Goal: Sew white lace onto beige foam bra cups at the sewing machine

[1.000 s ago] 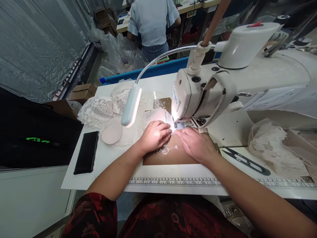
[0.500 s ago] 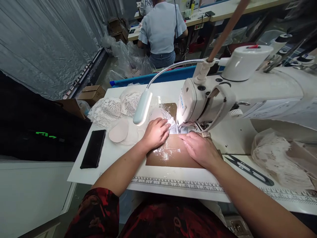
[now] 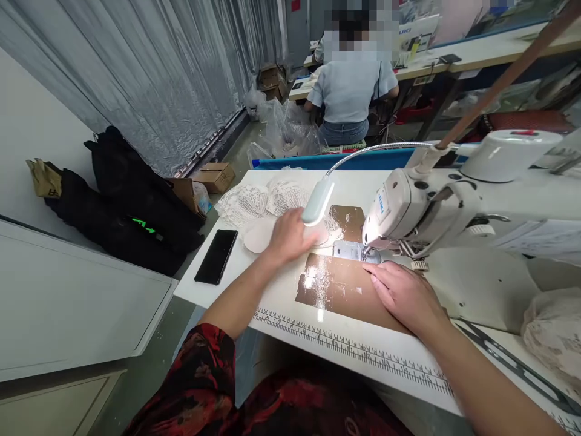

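Since half a second ago the left hand [image 3: 288, 237] has left the needle area and slid out to the left, and the view has swung up and leftward. Largest on the desk [image 3: 213, 290] is the white sewing machine [image 3: 458, 206], its head standing over a brown glossy sheet [image 3: 345, 287] taped flat to the top. Further left lies a heap of white lace pieces [image 3: 254, 200], near the far edge, with a pale padded cup [image 3: 258, 235] just in front of it. A black phone [image 3: 216, 256] lies near the desk's left edge. The gooseneck lamp [image 3: 318, 201] hangs just above the left hand, which is blurred and partly closed over lace and a cup; how firmly it grips I cannot tell. The right hand [image 3: 403, 293] lies flat and spread on the brown sheet, fingertips close to the presser foot [image 3: 370, 254], holding nothing. A printed ruler strip [image 3: 354, 348] runs along the near edge.
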Available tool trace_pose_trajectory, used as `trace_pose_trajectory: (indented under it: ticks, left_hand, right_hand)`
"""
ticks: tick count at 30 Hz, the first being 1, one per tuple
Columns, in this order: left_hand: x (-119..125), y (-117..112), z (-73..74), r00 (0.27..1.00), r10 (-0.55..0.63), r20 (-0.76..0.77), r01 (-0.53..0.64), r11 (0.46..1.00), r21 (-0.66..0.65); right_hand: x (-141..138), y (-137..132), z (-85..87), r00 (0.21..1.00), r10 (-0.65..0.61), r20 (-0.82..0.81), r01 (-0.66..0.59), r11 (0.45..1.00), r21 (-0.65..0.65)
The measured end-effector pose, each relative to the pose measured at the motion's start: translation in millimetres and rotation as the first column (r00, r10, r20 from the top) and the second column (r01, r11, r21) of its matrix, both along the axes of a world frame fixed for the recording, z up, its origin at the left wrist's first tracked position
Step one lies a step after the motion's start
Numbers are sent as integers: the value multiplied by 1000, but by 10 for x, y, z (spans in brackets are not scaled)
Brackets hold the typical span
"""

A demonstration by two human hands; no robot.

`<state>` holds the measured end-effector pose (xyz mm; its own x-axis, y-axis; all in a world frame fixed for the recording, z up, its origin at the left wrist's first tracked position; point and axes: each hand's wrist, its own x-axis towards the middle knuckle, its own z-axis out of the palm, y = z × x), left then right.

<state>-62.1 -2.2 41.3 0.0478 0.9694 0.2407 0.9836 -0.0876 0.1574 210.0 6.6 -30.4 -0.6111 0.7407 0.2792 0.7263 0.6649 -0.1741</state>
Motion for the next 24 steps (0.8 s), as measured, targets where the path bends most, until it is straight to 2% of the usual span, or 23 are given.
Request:
trace_pose_trajectory:
  ticks: [2,4,6,7,9,12,14,18,22,24]
  left_hand:
    - [-167,-172,179,976,196,-96,-200,979,-29]
    - [-348,-363,265,914,348,-209,-378,917,-130]
    - [-512,-545,238,857,431,-283,-499,830,-249]
    - [-579,-625,188,841,447,-305,-527,804,-274]
    - [-675,-747,48,838,463,-290,-536,800,-271]
    - [-740,-837,-163,871,470,-143,-491,848,-200]
    - [-749,-859,-251,890,452,-59,-456,875,-161]
    - [-744,-907,-296,904,428,-6,-426,897,-118]
    - [-754,-948,-266,881,470,57,-469,883,-18]
    - [-769,-935,-250,876,475,86,-476,879,-19]
  right_hand:
    - [-1,0,5,1000,4,0,-4,1000,-8]
    - [-6,1,10,1000,-3,0,3,1000,-12]
    - [-11,4,12,1000,-5,-3,5,1000,-12]
    - [-13,6,11,1000,-6,-7,6,1000,-10]
    - [-14,7,5,1000,-5,-10,5,1000,0]
    - [-15,-2,-1,1000,-11,-10,11,1000,24]
    - [-15,-14,3,1000,-11,-14,11,999,33]
    - [-9,-34,20,1000,-4,-26,5,1000,22]
    - [-6,-37,35,1000,2,-25,-2,1000,-18]
    - [-10,-40,51,1000,-4,-19,3,999,-43]
